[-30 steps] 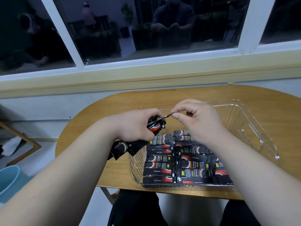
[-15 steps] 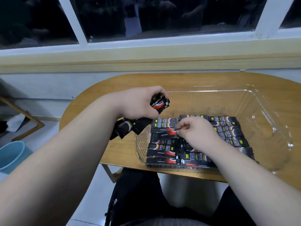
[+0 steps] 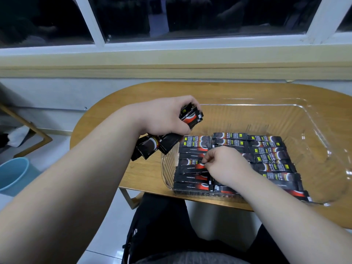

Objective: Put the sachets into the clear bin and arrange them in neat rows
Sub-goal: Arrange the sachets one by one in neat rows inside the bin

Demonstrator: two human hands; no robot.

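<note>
The sachets (image 3: 266,157) by the right hand (image 3: 224,164) are black with red swooshes, white arcs and yellow-green patches. The bundle (image 3: 190,117) in the left hand (image 3: 163,115) has the same print. The bin (image 3: 314,130) is clear with ribbed walls, and the table (image 3: 133,103) under both hands is honey-brown wood grain. The bucket (image 3: 11,174), left of the left hand, is pale blue.

Wooden table (image 3: 219,94) (rounded end) carries clear bin (image 3: 297,119), sachets (image 3: 266,155) inside.
</note>
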